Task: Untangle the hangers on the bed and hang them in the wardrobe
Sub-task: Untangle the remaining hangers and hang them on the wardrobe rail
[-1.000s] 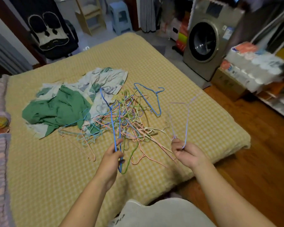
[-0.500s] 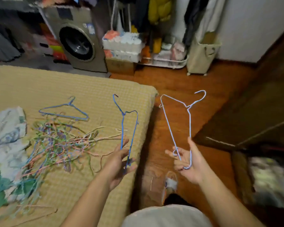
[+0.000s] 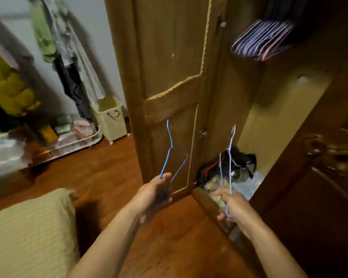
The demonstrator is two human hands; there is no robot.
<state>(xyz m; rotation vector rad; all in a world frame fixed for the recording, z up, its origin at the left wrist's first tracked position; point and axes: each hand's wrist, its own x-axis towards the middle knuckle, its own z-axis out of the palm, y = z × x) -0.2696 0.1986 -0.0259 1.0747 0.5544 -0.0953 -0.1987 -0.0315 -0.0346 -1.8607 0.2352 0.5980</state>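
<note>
- Left hand [image 3: 156, 192] grips the bottom of a blue hanger [image 3: 170, 151], hook pointing up, in front of the wardrobe door [image 3: 169, 67].
- Right hand [image 3: 230, 203] grips a paler blue hanger [image 3: 230, 157], held upright at the open wardrobe [image 3: 279, 109].
- More hangers [image 3: 263, 40] hang inside, up top.
- Bed [image 3: 28, 227] corner lower left.

Thin blue coated-wire hanger [image 3: 170, 150]; paler wire hanger [image 3: 230, 155]. Wardrobe door [image 3: 169, 57] of matt brown wood with rope-like trim. Glossy reddish wooden floor [image 3: 109, 173]. Bed cover [image 3: 28, 227] of textured, waffle-like yellow cloth.
</note>
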